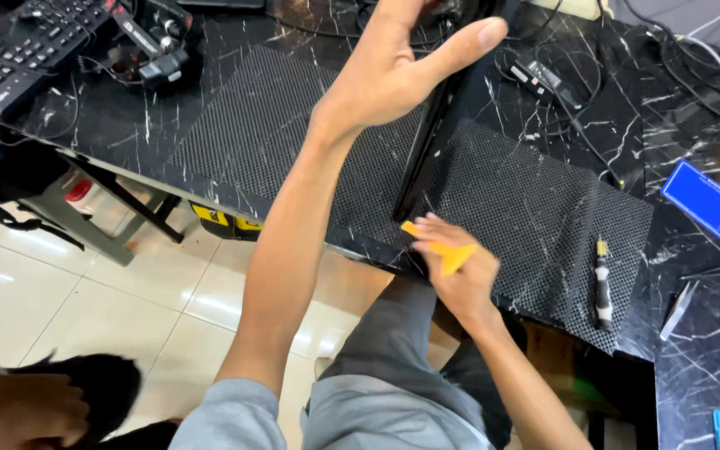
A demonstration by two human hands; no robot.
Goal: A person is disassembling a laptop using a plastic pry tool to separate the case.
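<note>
- The left hand [397,71] is raised at the far side of the table, palm flat and fingers spread wide, pressed against the upper part of a thin black panel [428,137] that stands on edge.
- The panel runs from under that hand down to its near corner, which rests on a black mesh mat [535,208] close to the table's near edge.
- The right hand [458,271] is at that near corner, fingers pinched tight on a small yellow wedge [447,252] — its tip sits right at the panel's lower end.
- Whether the wedge is under the panel's edge or only touching it cannot be told.
- A second mesh mat [268,142] lies to the left of the panel, on the black marble table [710,350].
- On the right mat, well apart from the right hand, lies a slim black-and-white tool [602,283] with a yellowish tip.
- Farther right is a blue card-like object [707,202]; cables [577,108] trail across the far side.
- At the far left corner sit a black keyboard [18,50] and a dark gadget [153,46] beside it.
- Below the table edge — pale floor tiles [60,300].
</note>
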